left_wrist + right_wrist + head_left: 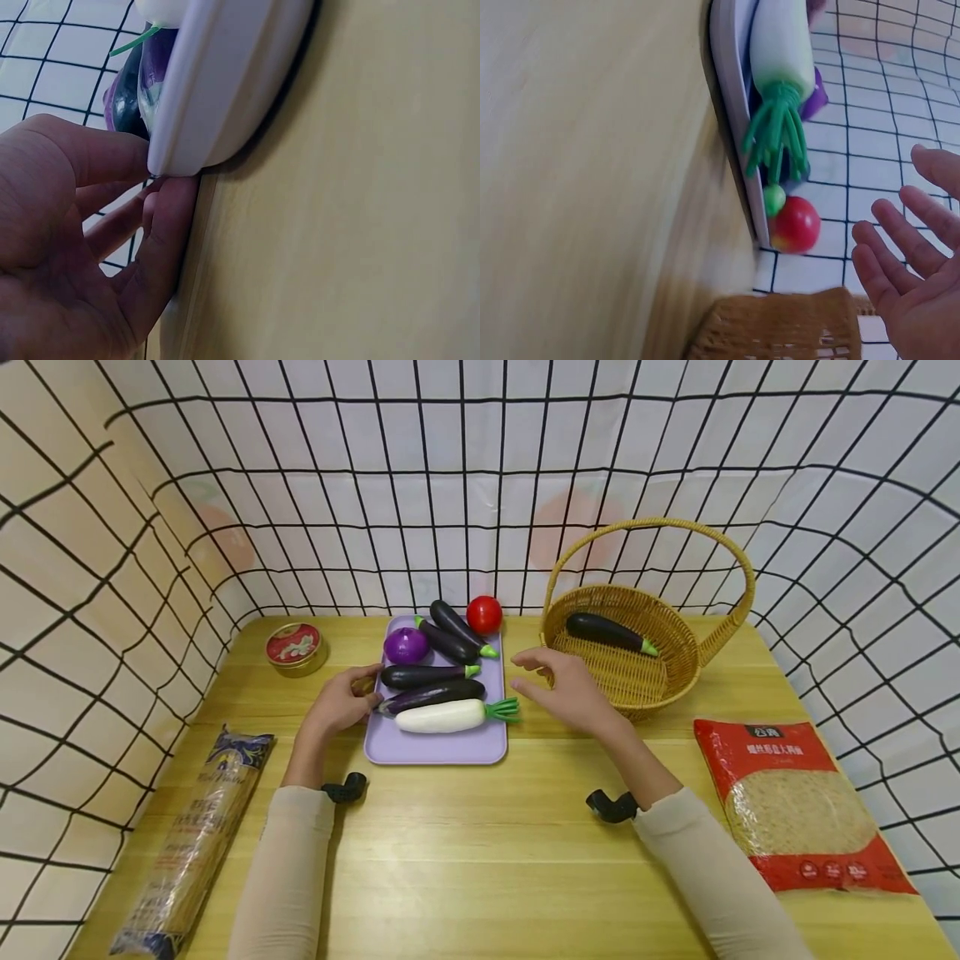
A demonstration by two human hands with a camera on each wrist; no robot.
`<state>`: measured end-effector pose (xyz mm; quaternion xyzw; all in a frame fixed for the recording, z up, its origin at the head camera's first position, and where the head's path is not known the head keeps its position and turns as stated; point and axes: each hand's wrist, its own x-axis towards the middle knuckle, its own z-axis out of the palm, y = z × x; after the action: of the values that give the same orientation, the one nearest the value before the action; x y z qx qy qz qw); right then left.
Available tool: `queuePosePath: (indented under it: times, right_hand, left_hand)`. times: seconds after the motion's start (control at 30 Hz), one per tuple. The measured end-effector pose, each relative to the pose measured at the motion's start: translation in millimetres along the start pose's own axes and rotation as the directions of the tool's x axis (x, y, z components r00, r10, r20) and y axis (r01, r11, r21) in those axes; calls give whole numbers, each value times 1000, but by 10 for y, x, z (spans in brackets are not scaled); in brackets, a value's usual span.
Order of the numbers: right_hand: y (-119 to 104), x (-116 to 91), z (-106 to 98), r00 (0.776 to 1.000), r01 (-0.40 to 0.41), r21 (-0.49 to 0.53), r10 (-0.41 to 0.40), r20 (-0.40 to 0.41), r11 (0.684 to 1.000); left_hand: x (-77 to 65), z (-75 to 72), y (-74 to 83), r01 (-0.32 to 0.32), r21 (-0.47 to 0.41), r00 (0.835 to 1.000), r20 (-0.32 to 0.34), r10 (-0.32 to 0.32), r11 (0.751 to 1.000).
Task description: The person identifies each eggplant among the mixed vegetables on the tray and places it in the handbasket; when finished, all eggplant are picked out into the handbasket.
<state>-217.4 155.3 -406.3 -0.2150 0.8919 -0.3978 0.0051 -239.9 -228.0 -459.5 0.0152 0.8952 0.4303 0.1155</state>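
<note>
A lavender tray (435,753) lies mid-table. On it are a white radish (441,717) with green leaves, several dark eggplants (429,676), a purple onion (406,646) and a red tomato (484,614) at the far right corner. My left hand (341,700) grips the tray's left rim; in the left wrist view its thumb (112,154) is on the rim and its fingers are at the underside. Between tray and basket, my right hand (566,689) hovers with fingers spread, holding nothing. A wicker basket (675,635) stands beside it with one eggplant (609,632) inside.
At the back left sits a round red-topped tin (294,647). A long pack of noodles (198,843) lies along the left side, and a red bag of noodles (802,802) on the right. Black wire grid (465,485) walls enclose the back and both sides.
</note>
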Motion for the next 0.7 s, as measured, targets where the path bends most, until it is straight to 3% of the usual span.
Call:
queuePosePath:
  times: [0.7]
  right_hand:
    - [50,314,440,991,-96,172,77,112,980]
  left_hand:
    - [9,12,-29,-7,-4,1000,-8,7,1000]
